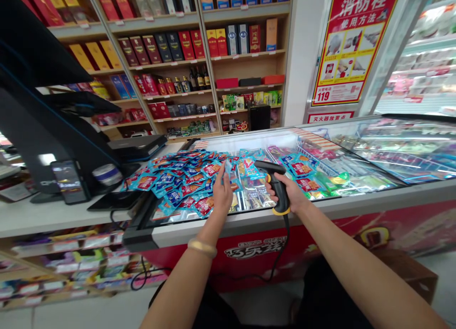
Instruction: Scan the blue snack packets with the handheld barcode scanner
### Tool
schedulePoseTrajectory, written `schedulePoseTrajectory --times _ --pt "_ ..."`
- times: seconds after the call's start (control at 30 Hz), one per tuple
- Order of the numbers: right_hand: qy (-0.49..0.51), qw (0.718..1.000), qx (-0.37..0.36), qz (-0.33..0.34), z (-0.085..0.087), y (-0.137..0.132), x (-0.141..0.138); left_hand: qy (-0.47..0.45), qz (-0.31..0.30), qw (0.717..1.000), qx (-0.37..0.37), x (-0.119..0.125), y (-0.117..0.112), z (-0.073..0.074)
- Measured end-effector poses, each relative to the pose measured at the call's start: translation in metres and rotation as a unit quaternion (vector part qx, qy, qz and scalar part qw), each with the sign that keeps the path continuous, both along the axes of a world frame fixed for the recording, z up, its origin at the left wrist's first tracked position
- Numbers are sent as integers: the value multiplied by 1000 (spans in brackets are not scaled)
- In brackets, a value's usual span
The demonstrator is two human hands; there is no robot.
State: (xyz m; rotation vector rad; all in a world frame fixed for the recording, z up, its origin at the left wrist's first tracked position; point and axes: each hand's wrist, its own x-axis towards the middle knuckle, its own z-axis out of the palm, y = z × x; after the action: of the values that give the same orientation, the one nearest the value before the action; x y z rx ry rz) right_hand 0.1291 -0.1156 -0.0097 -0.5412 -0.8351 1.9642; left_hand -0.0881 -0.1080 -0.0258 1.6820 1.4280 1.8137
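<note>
My right hand (288, 191) is closed around the grip of a black barcode scanner (273, 178) with a yellow base and a black cable. The scanner's head points left. My left hand (223, 192) holds up one small blue snack packet (228, 166) in front of the scanner. Both hands hover over the glass lid of a chest freezer (356, 203). A heap of small blue and red snack packets (178, 179) lies spread over the lid to the left of my hands. A pale bangle sits on my left wrist.
A black checkout terminal (39, 115) and a phone (68, 181) stand on the white counter at left. Shelves of boxed goods (185, 49) fill the back wall. A red fire-safety poster (351, 44) hangs at right, beside a glass-door fridge. The freezer holds packaged ice creams.
</note>
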Motion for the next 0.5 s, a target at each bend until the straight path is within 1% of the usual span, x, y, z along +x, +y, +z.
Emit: schedulePoseTrajectory --times 0.07,0.13,0.23,0.27,0.33,0.5 --pt "-9 1000 15 16 -1 0 0 -120 -64 990 -48 1 1 0" --pt "-17 999 22 28 -1 -1 0 -216 -120 964 -98 1 3 1" --pt "-22 999 21 38 0 -2 0 -301 -172 928 -137 1 6 2" --pt "-22 999 20 41 0 -3 -1 -313 -182 922 -140 2 7 2" --pt "-22 999 18 47 1 -4 -1 -315 -196 918 -139 2 7 2" --pt "-30 998 21 50 1 -5 -1 -255 -233 931 -120 5 6 -2"
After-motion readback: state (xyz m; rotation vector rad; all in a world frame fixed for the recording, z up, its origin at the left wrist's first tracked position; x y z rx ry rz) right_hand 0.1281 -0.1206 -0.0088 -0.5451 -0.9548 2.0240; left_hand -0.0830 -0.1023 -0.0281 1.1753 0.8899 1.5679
